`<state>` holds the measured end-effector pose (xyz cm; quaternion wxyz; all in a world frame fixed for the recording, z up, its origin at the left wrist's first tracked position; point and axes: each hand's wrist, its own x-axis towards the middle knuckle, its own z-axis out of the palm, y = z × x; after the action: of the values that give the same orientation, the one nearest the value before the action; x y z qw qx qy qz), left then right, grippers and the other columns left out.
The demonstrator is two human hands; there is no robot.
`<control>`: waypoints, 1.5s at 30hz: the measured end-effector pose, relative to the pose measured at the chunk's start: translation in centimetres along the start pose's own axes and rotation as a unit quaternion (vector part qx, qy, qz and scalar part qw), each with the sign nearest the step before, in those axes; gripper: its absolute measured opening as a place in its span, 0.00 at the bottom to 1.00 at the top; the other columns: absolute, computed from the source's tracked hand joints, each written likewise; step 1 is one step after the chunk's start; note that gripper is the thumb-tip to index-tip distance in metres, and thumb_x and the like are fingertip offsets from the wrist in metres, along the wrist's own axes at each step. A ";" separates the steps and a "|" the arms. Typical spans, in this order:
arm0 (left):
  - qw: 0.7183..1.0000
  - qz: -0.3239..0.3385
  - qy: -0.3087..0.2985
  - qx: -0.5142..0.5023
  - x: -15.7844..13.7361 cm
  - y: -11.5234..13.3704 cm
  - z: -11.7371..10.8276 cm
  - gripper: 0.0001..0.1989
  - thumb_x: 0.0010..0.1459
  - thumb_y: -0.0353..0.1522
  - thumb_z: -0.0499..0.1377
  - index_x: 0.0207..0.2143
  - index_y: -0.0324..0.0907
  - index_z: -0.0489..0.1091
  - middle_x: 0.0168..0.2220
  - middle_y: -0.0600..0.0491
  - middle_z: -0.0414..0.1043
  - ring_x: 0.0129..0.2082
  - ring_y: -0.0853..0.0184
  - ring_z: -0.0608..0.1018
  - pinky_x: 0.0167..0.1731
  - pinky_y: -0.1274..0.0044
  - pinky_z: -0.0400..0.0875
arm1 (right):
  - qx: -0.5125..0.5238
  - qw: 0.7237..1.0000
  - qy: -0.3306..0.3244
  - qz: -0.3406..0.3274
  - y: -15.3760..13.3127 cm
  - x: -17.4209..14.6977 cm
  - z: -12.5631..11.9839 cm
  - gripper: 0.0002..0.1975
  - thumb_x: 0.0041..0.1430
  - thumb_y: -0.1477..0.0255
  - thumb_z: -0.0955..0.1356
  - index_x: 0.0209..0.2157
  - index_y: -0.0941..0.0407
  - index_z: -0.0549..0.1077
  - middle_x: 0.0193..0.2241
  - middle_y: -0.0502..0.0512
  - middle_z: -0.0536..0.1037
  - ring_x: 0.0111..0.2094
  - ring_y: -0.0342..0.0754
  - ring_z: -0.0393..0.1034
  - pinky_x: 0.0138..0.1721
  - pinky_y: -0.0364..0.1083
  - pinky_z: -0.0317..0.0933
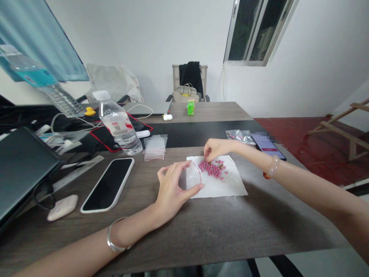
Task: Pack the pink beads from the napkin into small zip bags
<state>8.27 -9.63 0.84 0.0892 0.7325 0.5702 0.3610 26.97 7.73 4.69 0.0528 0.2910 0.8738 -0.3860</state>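
Note:
A heap of small pink beads (213, 169) lies on a white paper sheet (227, 188), with a few darker pieces among them. My left hand (174, 184) grips a small clear zip bag (193, 175) with a red line along its mouth; thumb and fingers spread it wide, facing the beads. At the far left side of the heap, my right hand (215, 149) has its fingertips pinched together, pointing down at the beads. What sits between those fingertips is hidden.
Left of my hands are a white-cased phone (109, 184), a stack of small zip bags (155, 147), a water bottle (118, 125) and a laptop (25, 169). Beyond my right forearm lie another phone (266, 145) and a clear packet (240, 136). A green box (190, 107) stands farther back.

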 end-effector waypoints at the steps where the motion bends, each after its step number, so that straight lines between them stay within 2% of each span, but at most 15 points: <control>1: 1.000 0.000 -0.002 0.002 0.0 0.0 0.0 0.25 0.50 0.43 0.65 0.48 0.47 0.63 0.47 0.51 0.73 0.46 0.58 0.73 0.51 0.63 0.50 | -0.001 1.000 0.013 -0.007 -0.1 -0.3 0.0 0.09 0.45 0.74 0.68 0.28 0.63 0.78 0.21 0.52 0.74 0.21 0.40 0.62 0.23 0.42 0.55; 5: 1.000 -0.004 -0.006 0.005 0.0 -0.2 0.2 0.26 0.51 0.44 0.64 0.50 0.48 0.62 0.47 0.51 0.73 0.47 0.58 0.73 0.51 0.64 0.49 | 0.055 0.994 0.083 -0.045 -1.9 -1.6 0.1 0.08 0.47 0.71 0.70 0.29 0.61 0.78 0.24 0.52 0.75 0.24 0.40 0.64 0.25 0.41 0.57; 9: 1.000 -0.006 -0.013 0.000 0.0 -0.2 0.1 0.26 0.52 0.44 0.63 0.51 0.49 0.61 0.47 0.51 0.72 0.48 0.58 0.72 0.51 0.64 0.49 | 0.152 0.981 0.088 -0.076 -4.5 -2.6 1.3 0.12 0.50 0.66 0.71 0.32 0.61 0.78 0.25 0.53 0.76 0.25 0.40 0.65 0.26 0.40 0.58; 12: 1.000 -0.008 -0.020 -0.003 0.0 -0.1 0.0 0.24 0.55 0.44 0.61 0.51 0.49 0.61 0.48 0.51 0.71 0.48 0.58 0.72 0.51 0.64 0.49 | 0.148 0.981 0.097 -0.083 -5.7 -3.2 2.4 0.15 0.53 0.63 0.69 0.35 0.60 0.79 0.28 0.53 0.78 0.25 0.40 0.65 0.26 0.41 0.57; 15: 1.000 -0.015 -0.021 -0.010 0.1 -0.1 0.0 0.22 0.56 0.43 0.60 0.51 0.49 0.61 0.48 0.51 0.72 0.48 0.58 0.72 0.51 0.64 0.49 | 0.150 0.976 0.126 -0.092 -5.7 -3.5 2.8 0.15 0.57 0.64 0.67 0.37 0.59 0.79 0.29 0.53 0.78 0.25 0.40 0.65 0.26 0.41 0.58; 20: 0.999 -0.025 -0.015 -0.029 0.0 0.0 0.0 0.20 0.57 0.41 0.59 0.50 0.48 0.61 0.48 0.51 0.72 0.48 0.57 0.72 0.51 0.64 0.50 | 0.179 0.962 0.193 -0.068 -2.9 -3.6 2.3 0.14 0.56 0.65 0.68 0.37 0.60 0.79 0.31 0.56 0.79 0.29 0.43 0.68 0.30 0.43 0.61; 22: 0.999 -0.015 0.001 -0.044 -0.1 0.0 -0.2 0.19 0.58 0.40 0.58 0.51 0.48 0.60 0.48 0.50 0.71 0.49 0.58 0.72 0.50 0.65 0.51 | 0.144 0.955 0.253 -0.049 -1.0 -3.6 2.0 0.12 0.55 0.67 0.68 0.37 0.59 0.79 0.32 0.56 0.79 0.31 0.44 0.69 0.33 0.44 0.62; 24: 0.998 0.006 0.023 -0.057 -0.2 0.1 -0.4 0.19 0.59 0.39 0.56 0.52 0.48 0.59 0.48 0.50 0.71 0.48 0.58 0.72 0.49 0.66 0.53 | 0.101 0.953 0.285 -0.027 1.0 -3.5 1.9 0.11 0.54 0.68 0.68 0.38 0.58 0.79 0.34 0.56 0.79 0.33 0.45 0.70 0.35 0.45 0.62; 29: 0.996 0.050 0.040 -0.060 -0.4 0.1 -0.7 0.19 0.60 0.39 0.54 0.53 0.48 0.58 0.48 0.50 0.71 0.47 0.58 0.72 0.47 0.67 0.54 | 0.059 0.961 0.270 -0.020 4.3 -3.1 2.9 0.11 0.53 0.68 0.70 0.37 0.57 0.80 0.33 0.56 0.77 0.33 0.44 0.69 0.35 0.45 0.62; 34: 0.999 0.019 0.003 -0.047 -0.2 0.1 -0.4 0.20 0.57 0.41 0.58 0.51 0.48 0.60 0.49 0.49 0.71 0.49 0.57 0.71 0.49 0.65 0.53 | 0.043 0.954 0.292 -0.053 4.8 -2.5 3.9 0.09 0.54 0.69 0.69 0.34 0.57 0.80 0.30 0.55 0.76 0.32 0.44 0.68 0.36 0.45 0.62; 37: 0.999 0.011 -0.005 -0.038 -0.1 0.1 -0.3 0.22 0.55 0.42 0.61 0.50 0.48 0.60 0.48 0.50 0.71 0.49 0.56 0.71 0.50 0.64 0.51 | 0.032 0.936 0.346 -0.054 3.8 -2.6 4.2 0.07 0.54 0.70 0.69 0.29 0.57 0.79 0.28 0.54 0.74 0.32 0.44 0.67 0.35 0.45 0.60; 40: 0.999 0.009 -0.004 -0.030 -0.1 0.2 -0.3 0.23 0.53 0.41 0.63 0.49 0.48 0.62 0.47 0.50 0.72 0.48 0.56 0.72 0.50 0.64 0.51 | 0.036 0.904 0.422 -0.056 1.2 -3.2 5.0 0.05 0.54 0.69 0.70 0.27 0.55 0.77 0.27 0.52 0.74 0.32 0.45 0.66 0.35 0.45 0.59; 42: 1.000 0.004 -0.008 -0.029 0.0 0.1 -0.2 0.24 0.52 0.42 0.64 0.49 0.49 0.62 0.47 0.51 0.72 0.48 0.56 0.72 0.50 0.64 0.52 | 0.053 0.892 0.439 -0.093 -1.3 -3.9 5.8 0.05 0.54 0.68 0.71 0.28 0.54 0.77 0.27 0.51 0.73 0.33 0.46 0.66 0.35 0.45 0.59; 45: 0.999 0.006 -0.021 -0.034 0.1 0.1 -0.2 0.25 0.51 0.43 0.64 0.50 0.49 0.62 0.48 0.50 0.72 0.48 0.56 0.72 0.49 0.64 0.52 | 0.061 0.887 0.418 -0.184 -4.8 -4.8 7.3 0.05 0.55 0.66 0.71 0.29 0.53 0.77 0.28 0.51 0.75 0.34 0.45 0.68 0.39 0.47 0.61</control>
<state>8.24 -9.64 1.02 0.1242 0.7396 0.5515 0.3653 27.35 -2.21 4.27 -0.4074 0.2623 0.8274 -0.2841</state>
